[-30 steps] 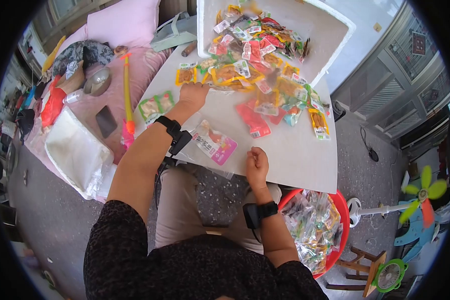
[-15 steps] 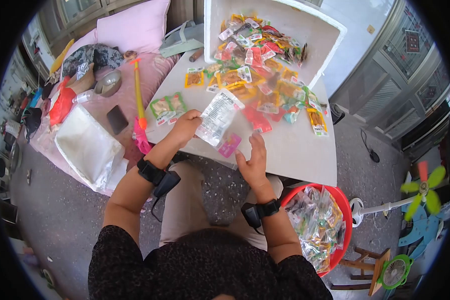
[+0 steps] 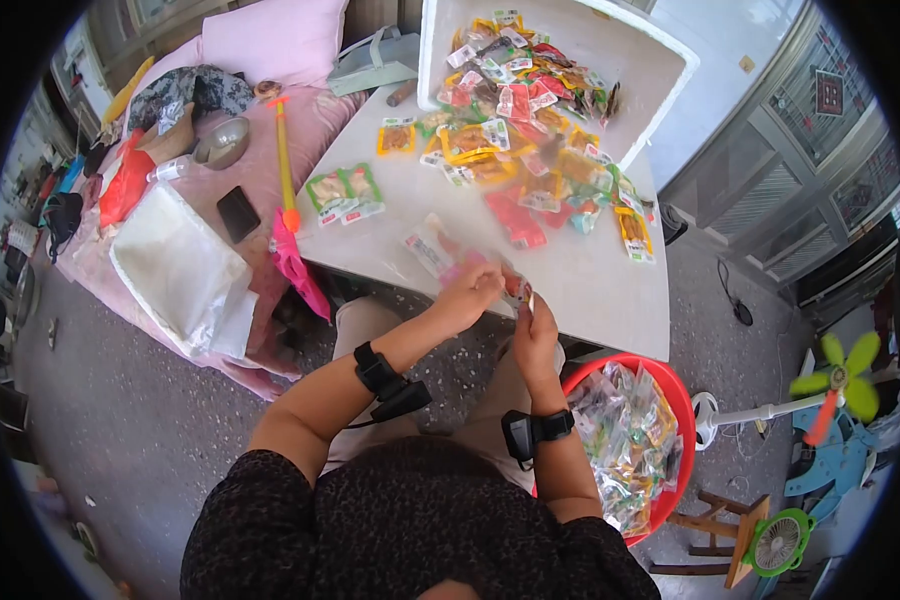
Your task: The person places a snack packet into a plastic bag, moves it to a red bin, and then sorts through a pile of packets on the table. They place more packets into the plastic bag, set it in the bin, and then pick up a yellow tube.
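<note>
Silver and red glint off a small packet (image 3: 515,285) caught between the person's hands, just above the near edge of the pale table (image 3: 590,292). A moment ago the left hand (image 3: 475,294) was out to the side with a silver-backed packet spread in its fingers, and the right hand (image 3: 536,332) waited apart, its fingers loosely raised; now the two have come close together. From where I stand the right thumb and fingers pinch the packet, while the left fingers are bunched against its other side, and whether they grip it or only touch it I cannot tell. It's seen nearly edge-on, so I can't swear it is that same silver-backed one. Just beyond the left hand the clear pouch with its pink corner (image 3: 428,246) shows blurred, partly covered by that hand. To my mind, the work has passed from fetching to close handling by both hands. Little else has shifted: the green-edged packets (image 3: 346,193) lie at the table's left side, the colourful heap (image 3: 525,78) spills from the tipped white foam box (image 3: 686,70), and the red tub (image 3: 686,420) by the right elbow holds its pile of clear-wrapped packets (image 3: 625,450).
</note>
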A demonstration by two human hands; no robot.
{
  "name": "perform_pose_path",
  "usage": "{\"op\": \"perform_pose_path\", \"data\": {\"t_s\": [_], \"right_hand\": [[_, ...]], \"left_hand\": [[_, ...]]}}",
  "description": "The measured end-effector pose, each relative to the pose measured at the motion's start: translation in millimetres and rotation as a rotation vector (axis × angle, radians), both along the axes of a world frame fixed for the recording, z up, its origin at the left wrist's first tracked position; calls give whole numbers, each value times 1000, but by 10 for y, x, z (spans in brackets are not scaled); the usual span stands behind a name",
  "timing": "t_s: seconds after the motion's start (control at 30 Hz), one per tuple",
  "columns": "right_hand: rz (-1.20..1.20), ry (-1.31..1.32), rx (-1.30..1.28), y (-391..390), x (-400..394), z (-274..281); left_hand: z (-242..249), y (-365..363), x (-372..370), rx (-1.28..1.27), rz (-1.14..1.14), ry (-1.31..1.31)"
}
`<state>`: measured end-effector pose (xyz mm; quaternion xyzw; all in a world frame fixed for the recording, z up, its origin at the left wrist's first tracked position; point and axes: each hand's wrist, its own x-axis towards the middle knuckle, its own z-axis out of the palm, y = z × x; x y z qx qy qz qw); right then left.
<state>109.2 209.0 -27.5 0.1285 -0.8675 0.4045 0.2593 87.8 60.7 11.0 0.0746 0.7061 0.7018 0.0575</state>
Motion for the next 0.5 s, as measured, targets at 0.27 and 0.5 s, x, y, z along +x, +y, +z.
{"op": "perform_pose_path", "data": {"t_s": [0.27,0.5], "right_hand": [[-51,-470,-1388,477,22,-26],[57,-676,-1464,378,107,-90]], "left_hand": [[-422,-124,7,-923,212,607],[-492,-161,-95,-828,192,502]]}}
